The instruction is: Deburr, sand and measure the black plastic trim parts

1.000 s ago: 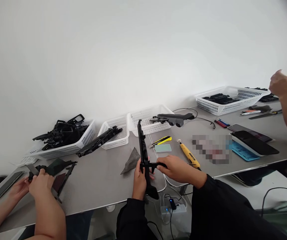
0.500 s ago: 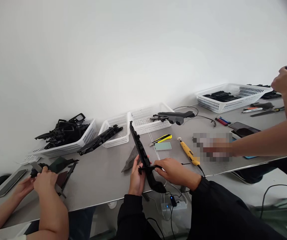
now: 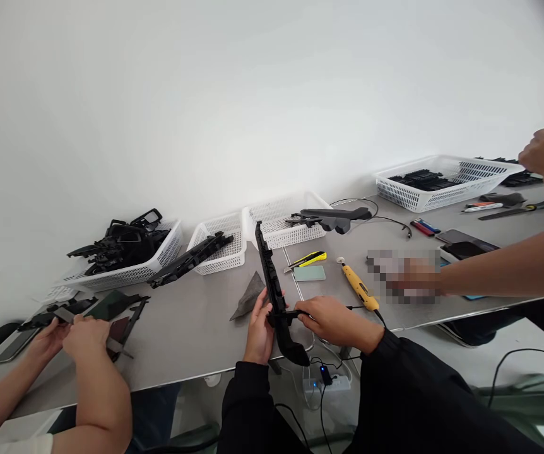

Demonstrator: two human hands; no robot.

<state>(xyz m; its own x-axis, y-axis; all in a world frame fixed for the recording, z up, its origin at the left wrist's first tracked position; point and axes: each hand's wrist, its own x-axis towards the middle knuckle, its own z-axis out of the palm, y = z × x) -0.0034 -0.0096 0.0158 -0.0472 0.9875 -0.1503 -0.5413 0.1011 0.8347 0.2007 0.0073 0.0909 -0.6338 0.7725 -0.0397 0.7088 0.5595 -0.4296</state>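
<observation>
One long black part, held over the surface's front edge.
The left hand is wrapped around its lower half; the right hand pinches a thin dark piece crossing it. A grey cloth lies just beyond the left hand.

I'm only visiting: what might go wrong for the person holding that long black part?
If the left hand slips, the long black part might fall, as its lower end seems near the front edge of the table. The blade of the yellow cutter looks exposed and might nick a reaching hand. The cord of the yellow tool runs near the right sleeve; a snag might drag it.
</observation>
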